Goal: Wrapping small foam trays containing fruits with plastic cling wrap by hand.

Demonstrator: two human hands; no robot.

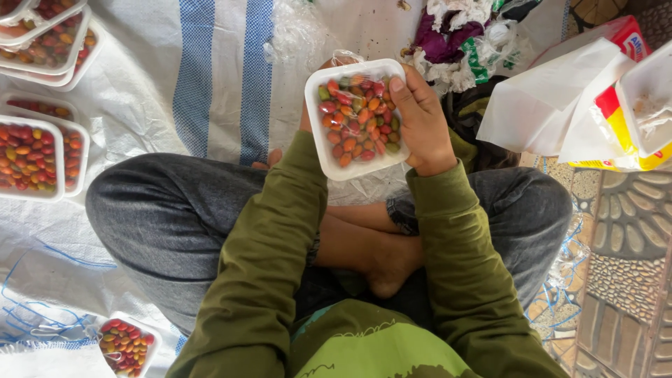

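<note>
While wrapped: fruit tray (336, 161) between right hand (423, 126), left hand (306, 122).

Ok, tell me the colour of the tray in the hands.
White, seen in the head view: the tray holds red, orange and green fruits.

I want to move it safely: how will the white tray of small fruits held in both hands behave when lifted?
The white tray looks like thin foam, so it probably bends if gripped by one edge. Clear film seems to cover the small fruits, so they likely stay in. The right hand grips its side, the left hand mostly hidden behind.
</note>
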